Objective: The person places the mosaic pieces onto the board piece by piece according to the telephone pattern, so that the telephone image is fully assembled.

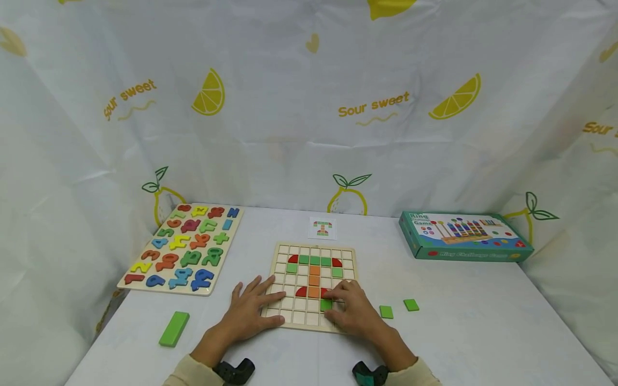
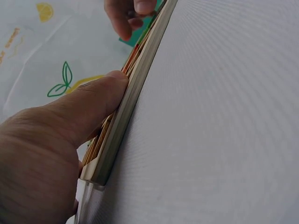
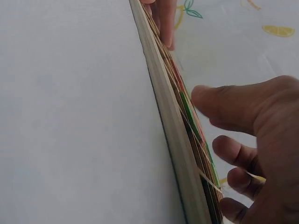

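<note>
A wooden grid board (image 1: 307, 320) lies on the table with red, green and orange tiles in its cells. My left hand (image 1: 252, 310) spreads its fingers over the board's left edge; its thumb (image 2: 105, 91) presses on the near rim. My right hand (image 1: 354, 310) is over the lower right of the board, thumb and index finger at opposite sides of a green square tile (image 1: 325, 305). That tile (image 3: 189, 109) looks slightly tilted in its cell. Just above it, a red rounded piece (image 1: 324, 292) is partly hidden by the index finger. Orange tiles (image 1: 314, 280) form a column.
Two loose green tiles (image 1: 386, 312) lie right of the board. A green block (image 1: 174, 329) and a number puzzle board (image 1: 210, 284) are at the left. Behind the grid board is a pattern card (image 1: 313, 236); a green game box (image 1: 465, 253) stands at the back right.
</note>
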`<state>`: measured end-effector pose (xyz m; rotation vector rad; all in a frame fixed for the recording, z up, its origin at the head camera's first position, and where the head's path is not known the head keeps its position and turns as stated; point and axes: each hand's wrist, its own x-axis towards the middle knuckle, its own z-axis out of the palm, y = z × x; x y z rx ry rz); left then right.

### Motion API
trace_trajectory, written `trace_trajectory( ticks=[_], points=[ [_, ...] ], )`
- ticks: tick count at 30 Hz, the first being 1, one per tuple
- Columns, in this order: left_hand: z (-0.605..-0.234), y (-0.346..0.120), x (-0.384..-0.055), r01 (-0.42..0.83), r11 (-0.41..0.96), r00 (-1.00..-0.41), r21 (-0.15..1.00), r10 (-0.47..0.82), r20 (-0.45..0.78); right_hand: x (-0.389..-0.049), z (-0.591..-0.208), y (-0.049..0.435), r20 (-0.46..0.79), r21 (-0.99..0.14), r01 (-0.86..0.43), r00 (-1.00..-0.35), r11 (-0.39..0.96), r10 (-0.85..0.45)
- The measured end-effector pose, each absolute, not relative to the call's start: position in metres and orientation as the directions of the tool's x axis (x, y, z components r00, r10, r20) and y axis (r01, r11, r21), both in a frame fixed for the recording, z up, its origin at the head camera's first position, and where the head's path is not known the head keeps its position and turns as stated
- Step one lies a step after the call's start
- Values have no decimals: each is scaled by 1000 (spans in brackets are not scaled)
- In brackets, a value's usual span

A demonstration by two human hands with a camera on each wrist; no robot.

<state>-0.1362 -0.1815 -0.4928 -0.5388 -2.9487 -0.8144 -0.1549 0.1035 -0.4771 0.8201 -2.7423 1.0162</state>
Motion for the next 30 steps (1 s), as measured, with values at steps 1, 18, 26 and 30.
trace_trajectory(
  ticks=[1, 18, 26, 30],
  points=[
    [-493, -182, -136, 340, 802, -939, 492, 320, 126, -154, -474, 104, 270, -581, -510, -856, 635, -441],
    [-494, -182, -137, 338, 805, -939, 487, 322, 121, -142, -409, 166, 395, -535, -555, -831, 637, -393],
    [-495, -181, -137, 336, 808, -940, 483, 318, 123, -142, -409, 209, 442, -494, -591, -803, 638, -401],
    [-496, -181, -137, 338, 806, -940, 485, 319, 125, -143, -411, 226, 437, -495, -566, -818, 659, -375]
  ],
)
